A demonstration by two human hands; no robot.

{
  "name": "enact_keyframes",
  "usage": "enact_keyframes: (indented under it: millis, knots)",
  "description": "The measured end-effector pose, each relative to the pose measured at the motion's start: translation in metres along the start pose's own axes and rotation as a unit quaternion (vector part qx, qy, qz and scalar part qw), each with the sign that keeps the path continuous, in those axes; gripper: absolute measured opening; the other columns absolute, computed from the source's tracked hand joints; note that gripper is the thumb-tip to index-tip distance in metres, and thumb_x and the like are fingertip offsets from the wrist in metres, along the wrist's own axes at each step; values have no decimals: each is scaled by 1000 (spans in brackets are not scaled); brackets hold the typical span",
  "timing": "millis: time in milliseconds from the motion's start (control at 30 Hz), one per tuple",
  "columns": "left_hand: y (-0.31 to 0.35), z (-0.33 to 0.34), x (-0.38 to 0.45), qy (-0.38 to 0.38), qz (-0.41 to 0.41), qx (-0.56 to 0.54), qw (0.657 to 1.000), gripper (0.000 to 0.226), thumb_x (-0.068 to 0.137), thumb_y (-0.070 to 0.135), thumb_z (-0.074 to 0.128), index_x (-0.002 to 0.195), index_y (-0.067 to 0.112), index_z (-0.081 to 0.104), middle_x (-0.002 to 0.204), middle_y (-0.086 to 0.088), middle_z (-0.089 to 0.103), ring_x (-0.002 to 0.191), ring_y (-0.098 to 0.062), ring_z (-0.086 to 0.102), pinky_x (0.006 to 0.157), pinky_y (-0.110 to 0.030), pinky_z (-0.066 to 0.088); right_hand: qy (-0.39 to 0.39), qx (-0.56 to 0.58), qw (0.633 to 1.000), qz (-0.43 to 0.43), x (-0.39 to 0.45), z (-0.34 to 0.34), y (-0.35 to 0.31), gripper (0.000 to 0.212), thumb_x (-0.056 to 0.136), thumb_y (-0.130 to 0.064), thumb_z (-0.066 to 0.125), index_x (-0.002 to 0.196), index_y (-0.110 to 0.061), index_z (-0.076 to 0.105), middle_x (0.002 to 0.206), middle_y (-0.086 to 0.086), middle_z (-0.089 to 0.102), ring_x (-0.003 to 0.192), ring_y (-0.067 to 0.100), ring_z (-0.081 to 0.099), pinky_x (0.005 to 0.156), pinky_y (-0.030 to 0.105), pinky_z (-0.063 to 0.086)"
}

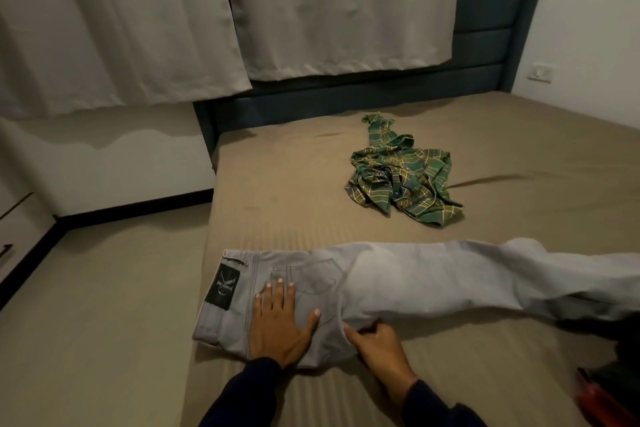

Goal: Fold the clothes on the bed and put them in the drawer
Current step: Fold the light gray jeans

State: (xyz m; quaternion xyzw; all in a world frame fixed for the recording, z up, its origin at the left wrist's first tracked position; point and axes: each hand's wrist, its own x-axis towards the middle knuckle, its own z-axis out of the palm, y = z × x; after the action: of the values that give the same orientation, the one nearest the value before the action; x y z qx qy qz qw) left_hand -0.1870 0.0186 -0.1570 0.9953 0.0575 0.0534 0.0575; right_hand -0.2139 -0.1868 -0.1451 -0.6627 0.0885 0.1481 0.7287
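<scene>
A pair of light grey jeans (398,284) lies flat on the bed (284,163), near its front edge. The waistband with a dark label (222,289) is toward the left, and the legs stretch to the right, out of the picture.

The left hand (280,322) rests flat on the seat part of the jeans, just right of the label. Its fingers (278,291) are straight and a little apart, pointing away from the person, with the thumb spread to the right. They press on the cloth and do not curl round it.

The right hand (379,345) is at the near edge of the jeans, just beside the left thumb. Its fingers are bent and seem to pinch a fold of the grey cloth at the edge, where the leg begins.

A crumpled green plaid shirt (401,177) lies further back on the bed, well apart from both hands and from the jeans.

Behind the bed stand a dark blue headboard (485,35) and pale curtains (173,10).
</scene>
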Motion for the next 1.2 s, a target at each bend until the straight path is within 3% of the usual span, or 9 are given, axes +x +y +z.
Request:
enact_keyframes:
  millis: [167, 233, 333, 667, 767, 867, 967, 1067, 1200]
  knots:
    - [0, 0, 0, -10, 7, -7, 1000, 113, 74, 88, -14, 160, 20, 14, 167, -10, 6, 154, -29, 5, 120, -43, -8, -152, -63, 986, 6, -5, -21, -7, 49, 91, -44, 73, 131, -18, 65, 126, -1, 70, 118, 18, 66, 105, 41, 49]
    - [-1, -1, 0, -21, 9, 1, 1000, 116, 68, 88, -21, 160, 22, 6, 167, -8, -2, 154, -27, -2, 122, -42, -9, -120, -63, 991, -8, -17, -25, -10, 30, 95, -38, 67, 107, -11, 73, 99, -1, 77, 92, 9, 72, 84, 27, 56]
    - [-3, -6, 1, -30, 7, 7, 999, 118, 64, 87, -24, 160, 24, 1, 167, -6, -6, 154, -25, -5, 123, -42, -8, -48, -88, 995, -8, -31, -27, -5, 45, 89, -51, 62, 70, -10, 66, 58, 6, 63, 49, 12, 54, 50, 24, 41]
    - [-35, -30, 15, -82, 11, 56, 995, 120, 57, 93, -22, 159, 33, -1, 167, -1, -9, 154, -23, -6, 120, -55, -10, -4, -212, 977, 32, -34, -42, -12, 49, 100, -45, 55, 65, -13, 66, 54, 1, 65, 46, 5, 56, 54, 18, 42]
    - [-39, -33, 15, -86, 16, 46, 995, 126, 51, 95, -25, 159, 34, -2, 167, -2, -9, 154, -22, -7, 122, -54, -6, -19, -212, 975, 63, -40, -45, -16, 56, 92, -53, 61, 66, -5, 70, 57, 17, 61, 41, 10, 48, 48, 19, 38]
    - [-35, -37, 16, -88, 13, 31, 995, 130, 50, 96, -25, 160, 31, 2, 168, -4, -6, 154, -24, -5, 121, -56, -6, 30, -13, 996, 85, -36, -56, -27, 43, 83, -48, 75, 89, -6, 69, 74, 15, 68, 58, 18, 60, 51, 23, 47]
    - [-21, -43, 22, -68, 2, -6, 998, 129, 56, 95, -19, 159, 26, 16, 167, -9, 10, 154, -27, 8, 121, -58, 1, 123, 259, 955, 71, -10, -83, -44, 43, 85, -41, 76, 118, -19, 60, 112, 9, 68, 105, 30, 65, 92, 48, 56]
    - [3, -35, 33, -66, 24, -76, 995, 119, 64, 97, -4, 158, 26, 15, 167, -5, 11, 153, -25, 9, 122, -57, 5, 251, 310, 916, 46, 8, -109, -62, 79, 82, -43, 78, 148, -24, 38, 141, 9, 53, 124, 36, 54, 103, 57, 48]
    - [12, -9, 32, -95, 36, -19, 995, 101, 73, 91, -4, 158, 38, -4, 167, 1, -7, 154, -25, -6, 119, -62, -7, 315, 353, 881, 11, 21, -164, -79, 91, 73, -55, 81, 148, -25, 39, 144, 7, 52, 128, 35, 52, 108, 58, 42]
